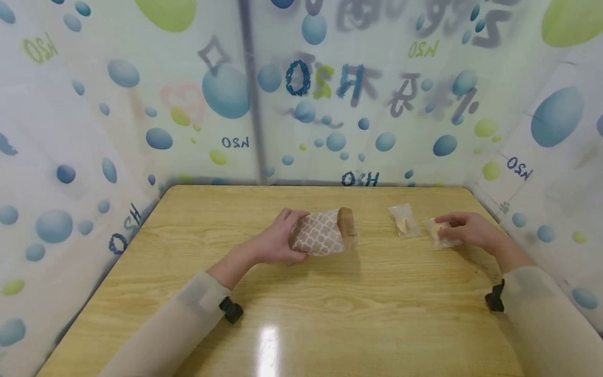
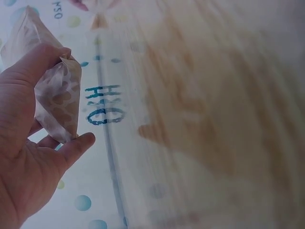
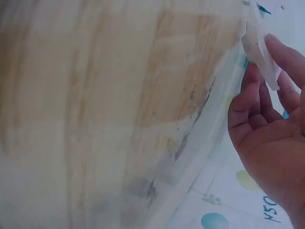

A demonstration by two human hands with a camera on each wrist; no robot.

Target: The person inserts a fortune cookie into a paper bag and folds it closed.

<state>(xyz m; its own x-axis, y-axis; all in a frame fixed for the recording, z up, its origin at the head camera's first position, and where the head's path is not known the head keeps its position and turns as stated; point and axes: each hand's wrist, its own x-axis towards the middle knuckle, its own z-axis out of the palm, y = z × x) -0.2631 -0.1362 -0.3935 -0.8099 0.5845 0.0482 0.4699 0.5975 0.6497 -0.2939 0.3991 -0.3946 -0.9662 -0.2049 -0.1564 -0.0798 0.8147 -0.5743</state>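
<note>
My left hand (image 1: 281, 238) grips a brown paper bag (image 1: 320, 233) with a white lattice pattern by its bottom end. The bag lies on its side, its mouth facing right. In the left wrist view, the left hand (image 2: 33, 129) has thumb and fingers around the folded end of the bag (image 2: 62, 98). Toward the table's right side, my right hand (image 1: 468, 230) pinches a small clear packet (image 1: 438, 235) with something pale inside. The right wrist view shows the packet (image 3: 259, 47) between thumb and fingers of the right hand (image 3: 271, 124). Whether it touches the table cannot be told.
A second clear packet (image 1: 404, 222) with a pale piece inside lies on the wooden table (image 1: 330, 314), between the bag and my right hand. A patterned curtain wall (image 1: 301, 125) rises behind the table's far edge and along both sides.
</note>
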